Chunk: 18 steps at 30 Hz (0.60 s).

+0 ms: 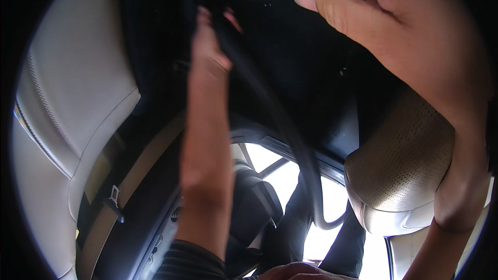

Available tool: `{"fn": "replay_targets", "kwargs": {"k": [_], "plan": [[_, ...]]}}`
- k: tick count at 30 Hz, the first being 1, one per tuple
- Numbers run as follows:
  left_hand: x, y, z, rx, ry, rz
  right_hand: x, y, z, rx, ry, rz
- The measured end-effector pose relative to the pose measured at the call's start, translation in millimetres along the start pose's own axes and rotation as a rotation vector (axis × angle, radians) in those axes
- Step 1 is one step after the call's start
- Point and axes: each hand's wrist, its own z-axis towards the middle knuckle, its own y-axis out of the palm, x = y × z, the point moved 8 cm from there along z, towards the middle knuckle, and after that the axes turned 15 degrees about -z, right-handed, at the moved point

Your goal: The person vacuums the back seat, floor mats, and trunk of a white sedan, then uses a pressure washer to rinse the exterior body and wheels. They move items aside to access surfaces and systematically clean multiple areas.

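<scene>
My left hand (210, 39) is wrapped round the upper part of a black flexible hose (275, 106), seen against the dark footwell. The hose's far end is lost in shadow. From my hand it runs down towards my legs and bends in a loop near the bright opening. Up close at the upper right is my right hand (373, 15), its thumb stretched out and apart from the fingers. The fingertips are cut off by the upper edge, and nothing shows in this hand. Beside the right wrist is a perforated beige seat cushion (399, 161).
A cream stitched seat (78, 72) fills the left side. Below it, a beige seat belt (137, 176) crosses dark trim, near a small metal buckle tongue (114, 193). My legs (288, 228) stand in the bright door opening at the bottom. The dark carpet (311, 52) spreads across the upper middle.
</scene>
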Motion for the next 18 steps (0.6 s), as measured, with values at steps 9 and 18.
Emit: {"fn": "replay_targets", "kwargs": {"k": [9,18], "plan": [[-131,28,-167,-0.367,0.271,0.260,-2,-6,-5,0.016,0.009,-0.003],[-75,26,-33,-0.171,0.331,0.375,-17,-14,-1,-0.005,0.048,-0.074]]}}
